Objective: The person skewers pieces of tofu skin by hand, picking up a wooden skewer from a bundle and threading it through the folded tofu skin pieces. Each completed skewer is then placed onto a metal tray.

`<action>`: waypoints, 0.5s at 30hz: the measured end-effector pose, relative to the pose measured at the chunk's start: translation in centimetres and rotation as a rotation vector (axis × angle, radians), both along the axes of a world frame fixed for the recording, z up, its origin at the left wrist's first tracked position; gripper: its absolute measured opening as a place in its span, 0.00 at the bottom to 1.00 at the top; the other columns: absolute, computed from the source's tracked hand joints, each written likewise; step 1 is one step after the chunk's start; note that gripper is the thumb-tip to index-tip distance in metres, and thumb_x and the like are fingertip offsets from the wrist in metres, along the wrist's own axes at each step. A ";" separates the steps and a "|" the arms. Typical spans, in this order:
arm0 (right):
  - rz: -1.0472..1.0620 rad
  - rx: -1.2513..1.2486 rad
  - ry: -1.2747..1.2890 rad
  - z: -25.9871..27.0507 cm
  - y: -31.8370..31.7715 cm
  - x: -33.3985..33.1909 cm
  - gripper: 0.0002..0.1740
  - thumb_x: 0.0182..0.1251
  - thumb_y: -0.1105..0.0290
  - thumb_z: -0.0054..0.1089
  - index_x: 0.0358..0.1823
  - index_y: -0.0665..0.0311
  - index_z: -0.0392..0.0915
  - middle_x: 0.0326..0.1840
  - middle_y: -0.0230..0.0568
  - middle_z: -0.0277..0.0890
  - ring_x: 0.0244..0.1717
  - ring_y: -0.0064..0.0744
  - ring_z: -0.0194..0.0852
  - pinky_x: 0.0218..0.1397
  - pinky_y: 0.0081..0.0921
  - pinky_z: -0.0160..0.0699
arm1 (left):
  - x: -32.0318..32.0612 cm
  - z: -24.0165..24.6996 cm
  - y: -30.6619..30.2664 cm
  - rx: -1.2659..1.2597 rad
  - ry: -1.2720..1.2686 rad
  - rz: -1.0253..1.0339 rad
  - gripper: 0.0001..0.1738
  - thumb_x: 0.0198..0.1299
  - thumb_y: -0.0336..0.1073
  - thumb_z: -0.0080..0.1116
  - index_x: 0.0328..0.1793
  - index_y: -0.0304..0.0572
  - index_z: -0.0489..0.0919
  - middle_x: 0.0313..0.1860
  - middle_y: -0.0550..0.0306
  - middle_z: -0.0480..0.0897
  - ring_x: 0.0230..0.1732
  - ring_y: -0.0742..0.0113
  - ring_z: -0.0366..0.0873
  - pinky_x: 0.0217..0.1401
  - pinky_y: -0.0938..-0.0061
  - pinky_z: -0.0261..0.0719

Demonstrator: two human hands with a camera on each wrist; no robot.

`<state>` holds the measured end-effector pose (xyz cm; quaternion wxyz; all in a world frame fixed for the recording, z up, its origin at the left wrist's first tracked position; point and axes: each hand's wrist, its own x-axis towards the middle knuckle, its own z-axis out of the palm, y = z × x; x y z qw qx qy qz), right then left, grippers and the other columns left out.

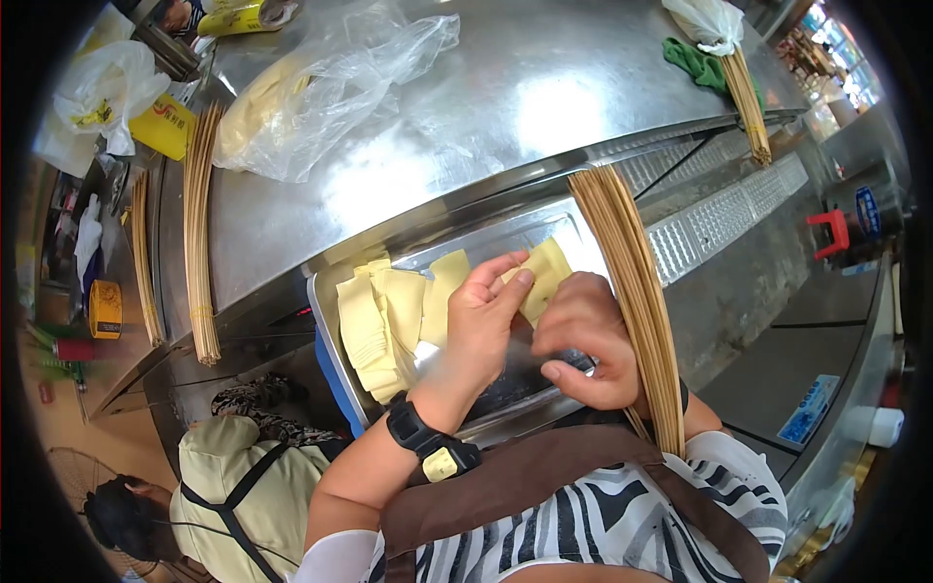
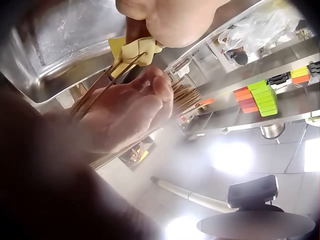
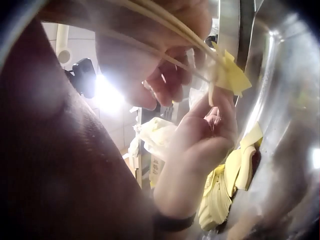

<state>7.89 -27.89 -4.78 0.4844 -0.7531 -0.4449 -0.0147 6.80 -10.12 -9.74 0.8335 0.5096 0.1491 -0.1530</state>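
My left hand [image 1: 484, 316] pinches a folded pale-yellow sheet, like tofu skin [image 1: 547, 272], between thumb and fingers over the tray. Thin bamboo skewers [image 3: 192, 37] run from my right hand [image 1: 593, 340] to this sheet, and their tips pass through it in the left wrist view. The right hand's fingers are curled around skewers. A thick bundle of bamboo skewers [image 1: 632, 282] lies along that hand and forearm. Below, in the metal tray [image 1: 313, 291], a stack of yellow sheets [image 1: 372, 335] leans at the left, with more sheets [image 1: 447, 282] beside it.
A steel counter [image 1: 466, 126] stretches beyond the tray, bearing a clear plastic bag [image 1: 340, 97] and a skewer bundle [image 1: 201, 233]. Another bundle [image 1: 743, 97] lies at the far right by a green cloth [image 1: 695, 63]. A person in a pale shirt [image 1: 228, 486] is low at my left.
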 end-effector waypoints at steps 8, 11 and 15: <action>0.087 -0.078 0.191 -0.2 0.3 -0.5 0.07 0.60 0.74 0.63 0.40 0.63 0.81 0.20 0.37 0.73 0.25 0.39 0.74 0.31 0.35 0.69 | 0.9 -0.4 -0.8 0.649 -0.259 0.135 0.25 0.67 0.31 0.61 0.68 0.36 0.71 0.52 0.61 0.77 0.40 0.79 0.74 0.37 0.84 0.74; 0.062 -0.134 0.204 -0.9 0.5 -0.6 0.05 0.62 0.74 0.62 0.39 0.63 0.81 0.22 0.38 0.74 0.27 0.39 0.75 0.32 0.37 0.69 | 1.0 2.8 -0.2 1.002 -0.484 0.178 0.23 0.67 0.33 0.62 0.66 0.36 0.72 0.50 0.61 0.79 0.40 0.78 0.74 0.41 0.82 0.75; 0.040 -0.183 0.272 -1.0 1.1 -0.9 0.05 0.63 0.73 0.61 0.39 0.63 0.80 0.26 0.40 0.76 0.31 0.42 0.76 0.36 0.38 0.72 | 1.3 4.6 -0.1 0.080 -0.296 -0.066 0.13 0.69 0.35 0.61 0.54 0.36 0.78 0.41 0.61 0.82 0.37 0.76 0.76 0.41 0.82 0.75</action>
